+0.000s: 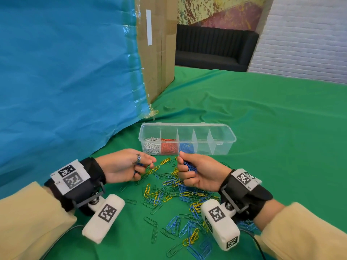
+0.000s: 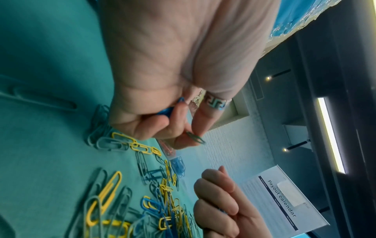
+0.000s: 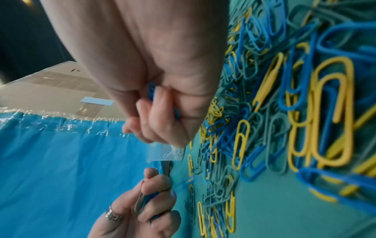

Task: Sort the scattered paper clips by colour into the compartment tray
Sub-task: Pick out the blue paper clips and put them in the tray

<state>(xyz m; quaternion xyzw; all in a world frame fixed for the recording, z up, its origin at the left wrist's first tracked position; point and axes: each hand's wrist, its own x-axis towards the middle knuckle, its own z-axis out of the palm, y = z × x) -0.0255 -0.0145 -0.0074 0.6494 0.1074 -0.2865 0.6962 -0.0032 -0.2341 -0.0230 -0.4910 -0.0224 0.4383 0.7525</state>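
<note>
A clear compartment tray stands on the green cloth, with white clips, red clips and blue clips in its three left sections. Blue, yellow and green clips lie scattered in front of it. My left hand pinches a green clip at its fingertips and keeps blue clips curled in its palm. My right hand is a fist round a bunch of blue clips, just before the tray's blue section.
A blue sheet taped over a cardboard box rises at the left, close behind my left hand. Green cloth covers the table to the right and beyond the tray. A black sofa stands past the table.
</note>
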